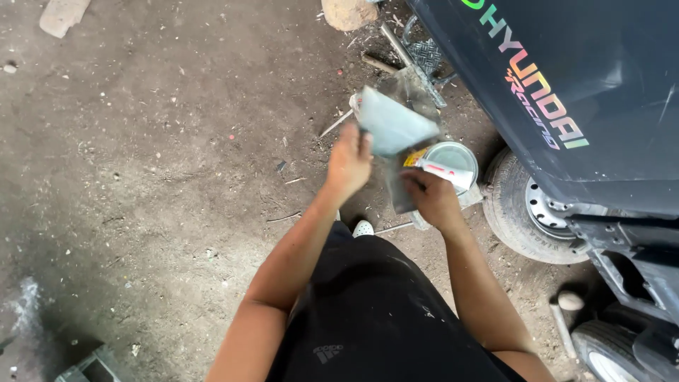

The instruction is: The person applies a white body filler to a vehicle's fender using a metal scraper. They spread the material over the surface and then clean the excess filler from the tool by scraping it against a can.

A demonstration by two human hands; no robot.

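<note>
My left hand [349,161] is raised over the dirt ground and grips a flat grey-blue wedge-shaped plate [392,124] by its near edge. My right hand [433,199] holds a small white tube with red marking [444,172] together with a dark flat blade [400,192] that points down. Just beyond the right hand, an open round tin with grey paste [453,158] sits on the ground. Both forearms reach out from my dark-clothed body at the bottom.
A dark vehicle body panel [608,92] fills the upper right, with a small wheel [527,212] beneath it and another wheel [601,354] at the lower right. Metal parts [424,56] and a stone [348,13] lie near the top. A white shoe tip [363,228] shows.
</note>
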